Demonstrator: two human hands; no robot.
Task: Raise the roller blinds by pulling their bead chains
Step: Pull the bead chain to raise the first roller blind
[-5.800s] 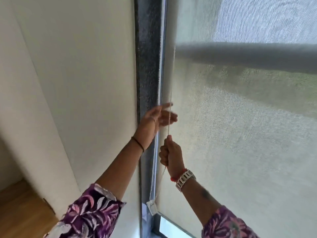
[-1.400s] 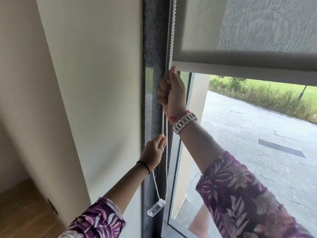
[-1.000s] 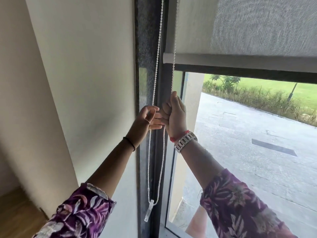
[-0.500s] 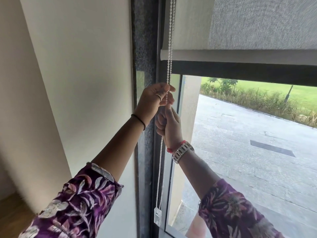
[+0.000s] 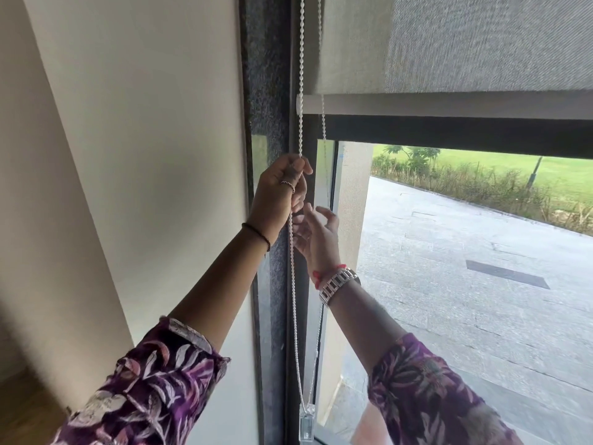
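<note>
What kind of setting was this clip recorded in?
Probably a ground-floor room in a home or office, at a tall window. Clues: a grey woven roller blind with a white bead chain, a plain cream wall, and paved ground with a green lawn outside.

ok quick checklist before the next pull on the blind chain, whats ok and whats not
1. Left hand closed on the front strand of the bead chain: ok.
2. Right hand ready to take over: not ok, its fingers are spread and hold nothing.
3. Chain free of tangles: ok, both strands hang straight down to the clear weight.
4. Blind fully raised: not ok, its bottom bar sits just above the dark window frame and fabric still hangs above it.
5. Roller at the top running cleanly: cannot tell, it is out of view.
</note>
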